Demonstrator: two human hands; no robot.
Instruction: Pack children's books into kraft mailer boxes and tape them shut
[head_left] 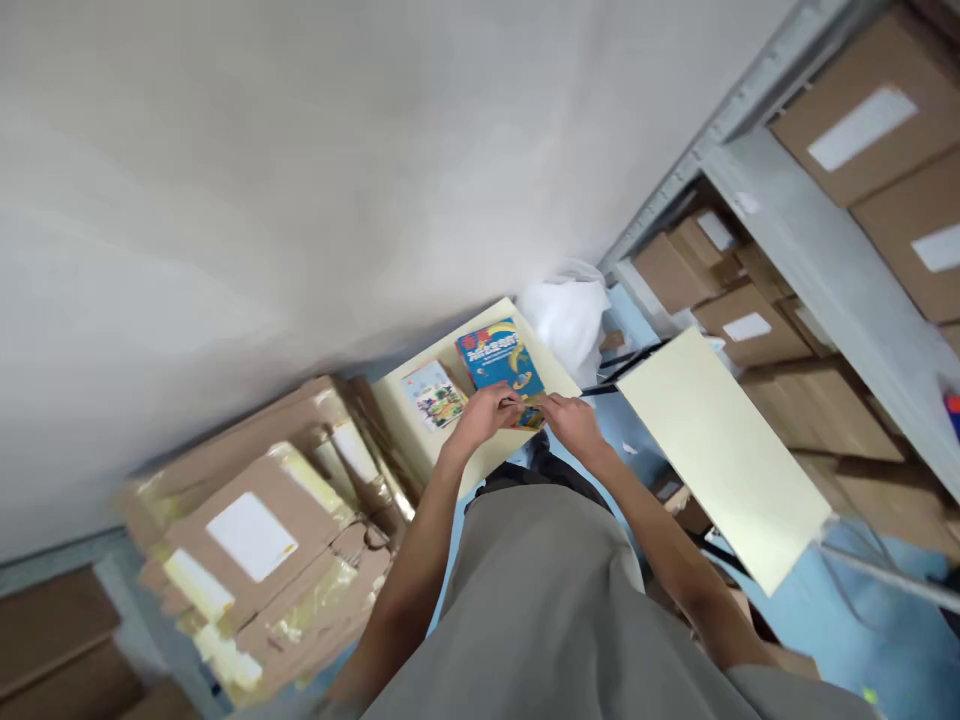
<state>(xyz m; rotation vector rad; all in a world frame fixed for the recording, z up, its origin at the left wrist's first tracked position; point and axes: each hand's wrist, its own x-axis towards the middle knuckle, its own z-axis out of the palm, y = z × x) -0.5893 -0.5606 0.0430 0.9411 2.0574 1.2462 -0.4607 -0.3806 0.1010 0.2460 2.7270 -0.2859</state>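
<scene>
On a cream tabletop (486,462) lies a blue picture book (501,352) with red and white lettering, a yellow moon and a planet on its cover. To its left is a smaller, light-coloured illustrated book (433,394). Over the lower end of the blue book, my left hand (486,410) and my right hand (570,422) meet with fingertips closed and pointing at each other. Something small and thin may be between them, too small to make out. The fingers hide part of the book's lower edge.
Flattened cardboard boxes (300,590) with tape and labels are piled at left. A white plastic bag (566,315) stands behind the table, against the wall. At right are a second cream tabletop (724,455) and grey shelving (832,250) holding brown cartons (795,400).
</scene>
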